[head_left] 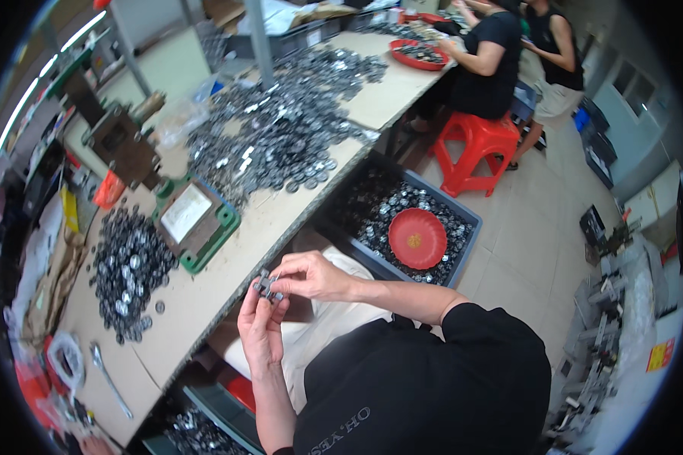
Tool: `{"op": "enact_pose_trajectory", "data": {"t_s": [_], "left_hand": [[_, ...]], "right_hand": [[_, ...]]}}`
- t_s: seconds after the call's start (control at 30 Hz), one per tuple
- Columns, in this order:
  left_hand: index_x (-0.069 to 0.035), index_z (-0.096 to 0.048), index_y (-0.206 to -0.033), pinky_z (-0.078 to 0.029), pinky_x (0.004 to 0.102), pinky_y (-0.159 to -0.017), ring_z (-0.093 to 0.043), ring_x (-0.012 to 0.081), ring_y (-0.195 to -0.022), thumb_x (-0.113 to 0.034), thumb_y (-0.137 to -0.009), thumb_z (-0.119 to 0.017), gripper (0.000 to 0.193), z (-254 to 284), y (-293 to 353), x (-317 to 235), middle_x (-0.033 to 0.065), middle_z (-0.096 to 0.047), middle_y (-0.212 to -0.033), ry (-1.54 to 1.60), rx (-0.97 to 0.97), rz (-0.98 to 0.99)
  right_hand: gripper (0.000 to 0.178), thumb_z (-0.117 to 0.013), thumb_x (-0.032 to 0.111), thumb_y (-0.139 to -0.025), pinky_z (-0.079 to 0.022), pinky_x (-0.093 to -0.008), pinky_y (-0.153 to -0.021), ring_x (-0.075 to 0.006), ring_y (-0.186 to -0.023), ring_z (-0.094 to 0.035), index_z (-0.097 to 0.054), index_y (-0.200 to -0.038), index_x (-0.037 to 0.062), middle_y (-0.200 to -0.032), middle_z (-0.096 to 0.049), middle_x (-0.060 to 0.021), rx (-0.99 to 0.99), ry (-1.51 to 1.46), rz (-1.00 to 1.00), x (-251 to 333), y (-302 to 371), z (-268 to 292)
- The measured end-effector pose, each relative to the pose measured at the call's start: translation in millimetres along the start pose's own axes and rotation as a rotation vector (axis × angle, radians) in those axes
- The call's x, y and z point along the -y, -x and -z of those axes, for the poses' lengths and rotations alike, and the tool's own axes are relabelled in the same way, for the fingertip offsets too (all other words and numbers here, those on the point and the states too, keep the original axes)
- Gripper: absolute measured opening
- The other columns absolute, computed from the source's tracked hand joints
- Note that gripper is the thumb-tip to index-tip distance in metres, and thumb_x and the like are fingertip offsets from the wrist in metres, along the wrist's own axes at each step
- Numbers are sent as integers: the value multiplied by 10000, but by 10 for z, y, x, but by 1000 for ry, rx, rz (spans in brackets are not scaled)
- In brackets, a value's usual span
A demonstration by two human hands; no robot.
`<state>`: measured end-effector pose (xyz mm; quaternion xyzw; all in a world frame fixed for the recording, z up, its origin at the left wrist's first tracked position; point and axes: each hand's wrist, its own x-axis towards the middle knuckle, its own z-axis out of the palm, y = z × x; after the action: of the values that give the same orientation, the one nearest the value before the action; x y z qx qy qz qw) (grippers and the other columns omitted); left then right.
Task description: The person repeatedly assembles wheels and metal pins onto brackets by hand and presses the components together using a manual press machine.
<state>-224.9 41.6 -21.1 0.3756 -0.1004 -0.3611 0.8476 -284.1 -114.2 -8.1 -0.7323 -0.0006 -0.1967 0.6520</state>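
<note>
The left hand (261,327) and the right hand (313,277) both pinch a small grey metal part (266,287), which sits between their fingertips (its outline is partly covered) near the front edge of the beige-topped bench (193,299). Farther out, a heap of small dark shiny pieces (129,265) lies beside a green-based metal press (121,148).

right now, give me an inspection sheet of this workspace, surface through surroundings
Surface: table bearing a green-based press, a dark pile and a larger grey pile
Job's things: small metal part, off the table
Clutter: wrench beyond the dark pile
Hands: left hand and right hand both pinching the part
Cables: none clearly made out
Surroundings: crate holding a red bowl; red stool; two people nearby
</note>
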Motion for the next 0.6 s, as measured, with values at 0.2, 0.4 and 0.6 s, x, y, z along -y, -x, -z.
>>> {"op": "enact_pose_trajectory", "data": {"t_s": [0.2,0.4,0.6], "left_hand": [[9,-474,-1198,-504,309,-824,-580,165,-945,-38,-866,-531,340,92,-142,27,101,-574,-1085,10,-43,-25],[9,-497,-1177,-522,317,-786,-610,266,-906,-54,-863,-541,323,128,-387,80,134,-594,-1042,10,-93,1],[13,-485,-1182,-532,320,-777,-603,288,-936,-73,-867,-539,330,133,-646,61,157,-589,-1047,23,-127,23]], "right_hand": [[138,-649,56,-775,-422,-229,-571,-109,-672,-553,-647,-890,-21,-750,-597,-64,61,39,-36,-149,-196,24],[238,-655,123,-776,-442,-272,-590,-156,-650,-572,-626,-978,1,-783,-611,-101,-24,84,-66,-425,-434,429],[254,-648,136,-751,-447,-347,-706,-280,-803,-549,-618,-971,11,-866,-555,-118,-208,951,114,-535,-929,1076]]}}
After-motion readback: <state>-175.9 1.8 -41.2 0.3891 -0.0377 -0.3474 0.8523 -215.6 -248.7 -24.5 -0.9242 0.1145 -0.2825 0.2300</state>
